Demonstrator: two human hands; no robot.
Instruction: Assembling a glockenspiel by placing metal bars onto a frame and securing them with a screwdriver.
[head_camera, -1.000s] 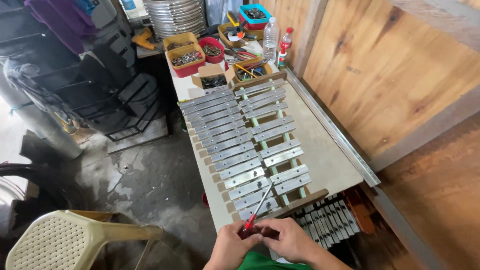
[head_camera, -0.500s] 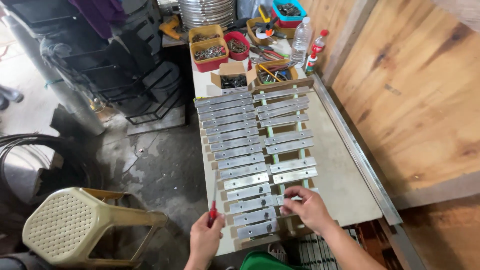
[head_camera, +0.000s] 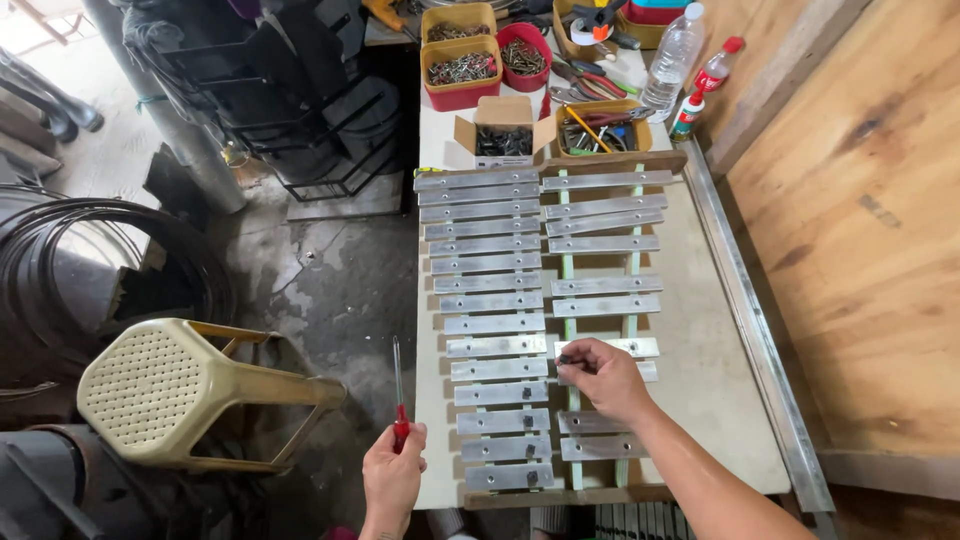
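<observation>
My left hand (head_camera: 392, 478) grips a red-handled screwdriver (head_camera: 398, 394), its thin shaft pointing up, just off the table's left edge. My right hand (head_camera: 604, 377) rests on a metal bar in the right row of a xylophone-like frame (head_camera: 571, 270), fingertips pinching something small and dark at the bar's left end. Two rows of grey metal bars (head_camera: 490, 285) lie across pale green rails on the white table (head_camera: 700, 350).
An open cardboard box of dark screws (head_camera: 502, 138), red and yellow bins of hardware (head_camera: 460, 68), tool trays and plastic bottles (head_camera: 672, 60) crowd the table's far end. A beige plastic stool (head_camera: 170, 395) stands at left, beside coiled cable (head_camera: 60, 270). A plywood wall (head_camera: 860, 200) runs along the right.
The view has moved closer. My left hand with the screwdriver has drawn away to the table's left edge, while my right hand reached forward onto a bar in the right row.
</observation>
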